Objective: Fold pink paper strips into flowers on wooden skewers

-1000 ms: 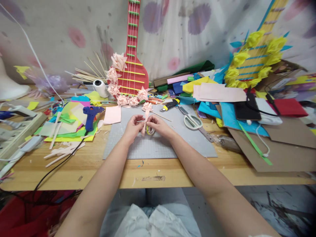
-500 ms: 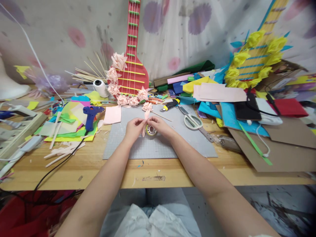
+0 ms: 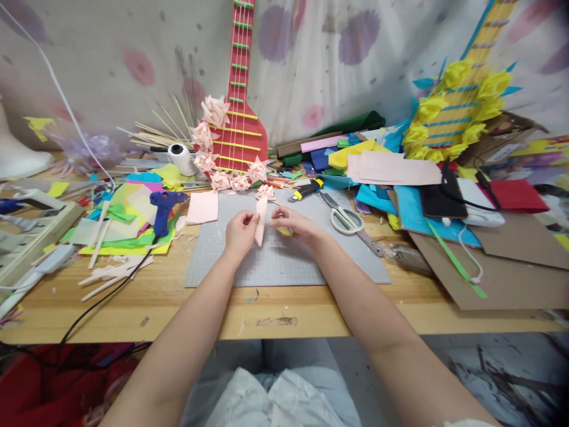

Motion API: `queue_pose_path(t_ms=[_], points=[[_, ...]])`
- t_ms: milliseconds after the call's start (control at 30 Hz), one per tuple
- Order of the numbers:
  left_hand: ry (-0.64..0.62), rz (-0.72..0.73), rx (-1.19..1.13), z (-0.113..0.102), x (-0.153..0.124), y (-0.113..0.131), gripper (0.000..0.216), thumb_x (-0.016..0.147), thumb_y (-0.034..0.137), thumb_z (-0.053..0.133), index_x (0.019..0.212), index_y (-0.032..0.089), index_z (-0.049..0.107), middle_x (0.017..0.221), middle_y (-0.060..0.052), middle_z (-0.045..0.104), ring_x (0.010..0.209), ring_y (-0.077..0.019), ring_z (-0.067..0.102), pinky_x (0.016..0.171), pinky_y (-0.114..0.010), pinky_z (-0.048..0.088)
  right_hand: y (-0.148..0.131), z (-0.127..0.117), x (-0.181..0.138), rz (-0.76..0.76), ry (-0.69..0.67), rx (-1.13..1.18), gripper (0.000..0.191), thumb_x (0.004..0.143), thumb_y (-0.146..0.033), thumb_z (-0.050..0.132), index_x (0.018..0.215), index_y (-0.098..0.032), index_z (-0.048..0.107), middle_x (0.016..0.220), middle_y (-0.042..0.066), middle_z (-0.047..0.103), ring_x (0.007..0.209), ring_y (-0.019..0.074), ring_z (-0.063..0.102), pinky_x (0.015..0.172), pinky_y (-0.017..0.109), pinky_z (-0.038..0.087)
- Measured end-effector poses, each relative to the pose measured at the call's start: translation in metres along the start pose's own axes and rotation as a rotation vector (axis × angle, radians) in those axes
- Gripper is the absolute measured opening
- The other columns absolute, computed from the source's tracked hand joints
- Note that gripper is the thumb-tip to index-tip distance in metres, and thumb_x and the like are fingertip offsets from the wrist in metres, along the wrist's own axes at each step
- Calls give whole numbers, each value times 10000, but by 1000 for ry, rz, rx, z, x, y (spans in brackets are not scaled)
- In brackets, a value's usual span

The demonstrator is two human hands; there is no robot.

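Observation:
Between the thumb and fingers of my left hand (image 3: 242, 234), a folded strip of pale pink paper (image 3: 261, 220) is pinched upright. Just right of it is my right hand (image 3: 296, 224), its fingers curled and apart from the strip. A yellow-edged roll of tape (image 3: 284, 232) shows under those fingers, mostly covered by them. Both hands are over a grey cutting mat (image 3: 284, 267). A pink paper flower (image 3: 265, 192) lies just beyond the strip.
A red paper lute (image 3: 242, 133) with pink flowers stands behind the mat. Scissors (image 3: 347, 219) and a yellow utility knife (image 3: 307, 190) lie to the right. On the left are a blue glue gun (image 3: 162, 210) and a pink paper square (image 3: 203, 207). Cardboard (image 3: 484, 284) lies far right.
My right hand has moved right, away from the pink strip, and the tape roll has shifted with it. The strip now stands flatter and wider in my left hand.

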State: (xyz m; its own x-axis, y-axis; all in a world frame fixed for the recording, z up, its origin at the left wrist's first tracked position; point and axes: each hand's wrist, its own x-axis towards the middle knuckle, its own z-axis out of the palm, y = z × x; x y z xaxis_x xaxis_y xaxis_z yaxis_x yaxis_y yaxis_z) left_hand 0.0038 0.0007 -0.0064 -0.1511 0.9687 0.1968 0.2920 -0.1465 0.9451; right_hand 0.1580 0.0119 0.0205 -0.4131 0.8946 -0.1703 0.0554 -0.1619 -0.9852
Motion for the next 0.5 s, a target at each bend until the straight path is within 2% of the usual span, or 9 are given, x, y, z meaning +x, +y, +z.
queue_pose_path(t_ms=[167, 333, 500], points=[[-67, -58, -135, 1, -1, 4, 221, 688, 360, 545, 698, 142, 578, 605, 11, 559, 545, -87, 477, 541, -207, 370, -6, -3, -2, 62, 6, -53, 96, 572, -234, 562, 625, -170, 514, 458, -78, 381, 414, 43, 300, 406, 198, 183], [-99, -116, -233, 2, -2, 4, 241, 650, 383, 590, 678, 144, 573, 558, 24, 527, 499, -76, 444, 491, -197, 344, -5, -4, 1, 53, 67, -105, 96, 551, -245, 569, 581, -153, 569, 495, -42, 472, 450, 54, 341, 432, 213, 208], [-149, -188, -328, 2, -2, 6, 305, 601, 428, 633, 682, 141, 569, 566, 15, 545, 495, -80, 462, 478, -200, 362, 0, -8, 0, -16, 55, -88, 115, 553, -248, 594, 611, -149, 596, 514, -39, 498, 463, 55, 346, 459, 218, 234]])
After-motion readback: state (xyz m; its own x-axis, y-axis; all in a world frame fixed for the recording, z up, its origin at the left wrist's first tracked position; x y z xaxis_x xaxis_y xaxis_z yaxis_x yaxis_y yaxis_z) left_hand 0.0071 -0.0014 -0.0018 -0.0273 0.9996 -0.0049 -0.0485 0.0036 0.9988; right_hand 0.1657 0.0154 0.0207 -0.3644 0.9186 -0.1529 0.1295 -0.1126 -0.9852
